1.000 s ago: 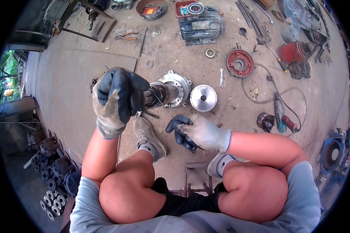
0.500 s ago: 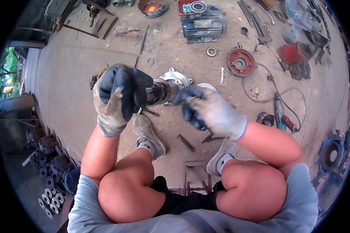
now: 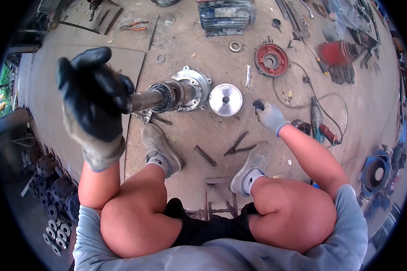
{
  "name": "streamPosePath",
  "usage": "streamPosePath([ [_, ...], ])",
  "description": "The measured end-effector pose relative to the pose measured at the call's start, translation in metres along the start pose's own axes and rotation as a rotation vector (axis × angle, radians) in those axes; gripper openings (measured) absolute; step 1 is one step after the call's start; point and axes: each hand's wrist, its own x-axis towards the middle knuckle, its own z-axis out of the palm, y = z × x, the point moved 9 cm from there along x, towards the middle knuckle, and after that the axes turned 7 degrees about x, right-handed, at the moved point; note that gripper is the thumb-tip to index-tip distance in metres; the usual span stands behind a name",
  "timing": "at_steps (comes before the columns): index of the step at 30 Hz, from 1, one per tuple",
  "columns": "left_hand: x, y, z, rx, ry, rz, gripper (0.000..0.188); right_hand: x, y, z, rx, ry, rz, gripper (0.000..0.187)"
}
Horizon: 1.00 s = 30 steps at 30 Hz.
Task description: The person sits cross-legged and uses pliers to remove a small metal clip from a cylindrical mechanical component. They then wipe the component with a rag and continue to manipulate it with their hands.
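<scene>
A thick metal shaft [image 3: 144,100] with a bearing [image 3: 163,95] around it rises from a silver flanged end cover [image 3: 199,88] on the floor. Beside the shaft's free end is my left hand [image 3: 92,99], in a black-coated glove; its palm side shows and its fingers are apart. Whether it touches the shaft is unclear. To the right of the cover lies a round silver disc [image 3: 226,100] with a central hole. Further right, low over the floor, my gloved right hand [image 3: 272,118] has its fingers curled in; anything inside them is hidden.
Pliers [image 3: 238,144] and a flat metal bar [image 3: 205,156] lie between my shoes. Beyond are a wrench [image 3: 248,76], a red round cover [image 3: 271,60], a bearing ring [image 3: 235,46] and a finned motor housing [image 3: 226,17]. A corded power tool [image 3: 319,119] rests at right.
My right hand has left the shaft and moved right, past the silver disc, which now shows fully. My left hand has shifted left and its fingers have spread. The view has shifted too.
</scene>
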Motion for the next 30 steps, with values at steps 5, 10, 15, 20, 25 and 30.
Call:
streamPosePath([
  [5, -0.006, -0.002, 0.014, 0.061, 0.043, -0.079, 0.06, -0.016, -0.066, -0.042, -0.232, 0.416, -0.409, 0.041],
  [10, 0.003, -0.01, 0.018, 0.032, 0.005, -0.131, 0.066, -0.101, -0.069, 0.095, -0.406, -0.331, -0.628, 0.054],
  [15, 0.01, -0.02, 0.018, -0.142, -0.274, -0.212, 0.069, -0.099, -0.028, 0.148, -0.631, -0.358, -0.712, 0.036],
  [20, 0.015, -0.021, 0.032, -0.167, -0.497, -0.256, 0.069, -0.082, 0.002, 0.168, -0.615, -0.592, -0.417, 0.029],
  [25, 0.012, -0.021, 0.032, -0.013, -0.72, -0.267, 0.068, -0.102, -0.019, 0.144, -0.506, -0.786, -0.381, 0.037],
  [30, 0.019, -0.005, 0.025, 0.068, -0.491, -0.304, 0.072, -0.125, -0.095, 0.049, 0.099, -0.883, -0.206, 0.029],
])
